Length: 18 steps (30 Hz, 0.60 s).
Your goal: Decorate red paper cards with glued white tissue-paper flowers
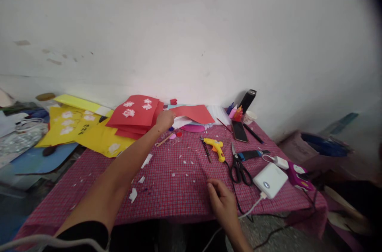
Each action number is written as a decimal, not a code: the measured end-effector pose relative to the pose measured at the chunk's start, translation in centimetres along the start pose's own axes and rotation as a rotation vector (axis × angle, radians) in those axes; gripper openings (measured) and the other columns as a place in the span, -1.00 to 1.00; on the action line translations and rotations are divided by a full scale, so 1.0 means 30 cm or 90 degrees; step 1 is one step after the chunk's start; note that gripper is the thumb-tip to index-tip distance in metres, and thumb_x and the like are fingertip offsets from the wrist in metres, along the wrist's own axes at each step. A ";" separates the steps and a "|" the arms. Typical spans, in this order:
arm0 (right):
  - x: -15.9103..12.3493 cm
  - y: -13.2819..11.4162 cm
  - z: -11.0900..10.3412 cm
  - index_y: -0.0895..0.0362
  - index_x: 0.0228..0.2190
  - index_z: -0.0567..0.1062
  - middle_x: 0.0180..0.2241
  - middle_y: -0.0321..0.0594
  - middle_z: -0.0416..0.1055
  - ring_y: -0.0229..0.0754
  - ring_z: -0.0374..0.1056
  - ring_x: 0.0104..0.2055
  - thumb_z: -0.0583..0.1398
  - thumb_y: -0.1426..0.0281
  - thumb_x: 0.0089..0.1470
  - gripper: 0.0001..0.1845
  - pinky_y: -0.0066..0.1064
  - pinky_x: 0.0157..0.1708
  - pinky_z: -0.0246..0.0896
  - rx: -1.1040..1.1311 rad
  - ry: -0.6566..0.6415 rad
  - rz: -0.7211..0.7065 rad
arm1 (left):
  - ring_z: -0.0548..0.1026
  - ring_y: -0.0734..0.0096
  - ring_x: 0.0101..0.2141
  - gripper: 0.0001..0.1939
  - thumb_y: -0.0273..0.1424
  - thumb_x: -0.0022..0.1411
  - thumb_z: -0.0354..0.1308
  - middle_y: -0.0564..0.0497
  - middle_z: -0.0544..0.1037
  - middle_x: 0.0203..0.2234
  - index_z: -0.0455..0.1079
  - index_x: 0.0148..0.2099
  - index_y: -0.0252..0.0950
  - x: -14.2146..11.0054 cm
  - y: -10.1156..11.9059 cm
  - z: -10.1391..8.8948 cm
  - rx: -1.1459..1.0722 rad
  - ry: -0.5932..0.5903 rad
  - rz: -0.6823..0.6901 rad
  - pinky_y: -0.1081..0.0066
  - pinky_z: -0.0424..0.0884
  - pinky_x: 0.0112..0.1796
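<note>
Reaching far over the table with the left hand point(164, 120), fingers bent down at the left end of a red sheet point(193, 113); too small and soft at the fingertips to tell whether pinching it or only touching. Curled loosely near the front edge with the right hand point(221, 201), thumb and forefinger rounded towards each other; cannot tell whether closed on anything.

Lying at the back of the table, near the wall point(179, 37), with the red sheet's long axis running left to right, roughly along the wall. Arched up a little at its near edge, over white paper point(180, 121). Close on its left, just past the left hand, to see a red stack point(135, 115) bearing pale paper flowers; on its right, white sheets point(217, 115). Just in front, a pink oval point(193, 128).

Nearer, pointing left with the nozzle of the yellow glue gun point(215, 147), handle slanting down to the right. Beside it, blades towards the wall on the black scissors point(238, 169), then a white box point(270, 180) with a cable. Between the forearm and the glue gun, stretching to the front edge, a broad span of checked cloth point(167, 196), strewn with white scraps point(133, 195)
</note>
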State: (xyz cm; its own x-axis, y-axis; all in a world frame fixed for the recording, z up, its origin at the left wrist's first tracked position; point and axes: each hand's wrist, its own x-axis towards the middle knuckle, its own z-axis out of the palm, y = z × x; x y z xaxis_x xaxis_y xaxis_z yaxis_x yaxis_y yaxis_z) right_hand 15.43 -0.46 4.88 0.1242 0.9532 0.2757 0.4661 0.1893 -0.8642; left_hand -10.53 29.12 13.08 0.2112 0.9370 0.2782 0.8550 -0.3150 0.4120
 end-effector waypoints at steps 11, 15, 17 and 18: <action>-0.002 0.006 -0.001 0.12 -0.30 0.56 -0.37 -0.17 0.56 -0.08 0.49 -0.32 0.12 0.19 0.25 -0.69 -0.38 -0.29 0.37 -0.010 -0.002 0.001 | 0.50 0.08 -0.15 -0.72 -0.39 0.26 0.05 -0.22 0.61 -0.29 0.60 -0.31 -0.31 0.018 0.028 -0.020 0.114 -0.006 0.015 0.27 0.30 -0.11; -0.001 -0.001 0.000 0.12 -0.30 0.56 -0.37 -0.15 0.56 -0.07 0.50 -0.32 0.12 0.19 0.25 -0.69 -0.37 -0.30 0.37 -0.004 -0.001 0.003 | 0.51 0.07 -0.17 -0.71 -0.43 0.25 0.03 -0.28 0.60 -0.28 0.60 -0.29 -0.35 0.015 0.033 -0.016 0.132 -0.012 0.007 0.25 0.32 -0.13; -0.002 0.000 0.001 0.13 -0.31 0.56 -0.37 -0.14 0.56 -0.07 0.49 -0.32 0.12 0.19 0.25 -0.69 -0.37 -0.30 0.37 -0.003 0.002 0.003 | 0.52 0.08 -0.16 -0.71 -0.42 0.26 0.04 -0.29 0.60 -0.27 0.60 -0.26 -0.37 0.012 0.036 -0.014 0.140 -0.016 0.004 0.25 0.33 -0.12; -0.002 0.002 0.001 0.13 -0.30 0.56 -0.38 -0.14 0.56 -0.07 0.49 -0.32 0.12 0.19 0.25 -0.69 -0.37 -0.30 0.37 -0.004 0.003 0.003 | 0.52 0.08 -0.15 -0.72 -0.42 0.26 0.04 -0.29 0.60 -0.26 0.60 -0.25 -0.38 0.011 0.037 -0.013 0.143 -0.018 0.002 0.25 0.33 -0.12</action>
State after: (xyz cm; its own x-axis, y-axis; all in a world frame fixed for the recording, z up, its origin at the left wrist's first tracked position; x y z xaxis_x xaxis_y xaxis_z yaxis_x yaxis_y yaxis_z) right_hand 15.42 -0.51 4.81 0.1301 0.9530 0.2737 0.4714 0.1834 -0.8626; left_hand -9.71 29.01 13.96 0.2246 0.9411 0.2527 0.9378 -0.2792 0.2065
